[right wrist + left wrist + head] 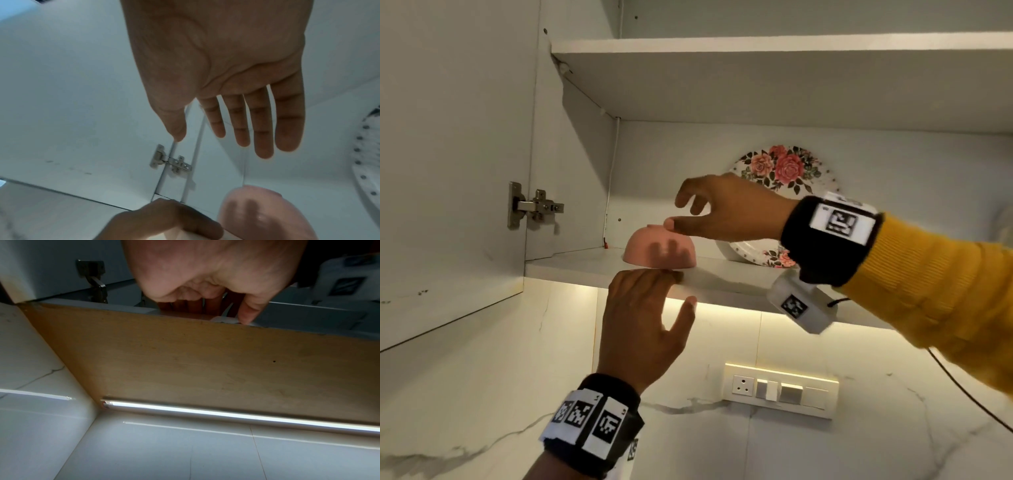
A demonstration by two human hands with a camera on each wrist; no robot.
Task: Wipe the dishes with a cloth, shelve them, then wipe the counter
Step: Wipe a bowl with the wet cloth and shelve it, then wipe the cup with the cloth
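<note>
Now the pink bowl point(659, 250) sits upside down on the shelf point(571, 265), probably to keep dust out. The right hand point(726, 212) hovers just above it, grip apart and empty. The left hand point(640, 318) hooks its fingers over the shelf edge, likely for balance.

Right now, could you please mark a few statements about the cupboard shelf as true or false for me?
1. The bowl sits upside down on the shelf. True.
2. The plate lies flat on the shelf. False: it stands leaning against the back wall.
3. The right hand grips a cloth. False: it is open and empty, above the bowl.
4. The left hand hooks its fingers over the shelf's front edge. True.
</note>
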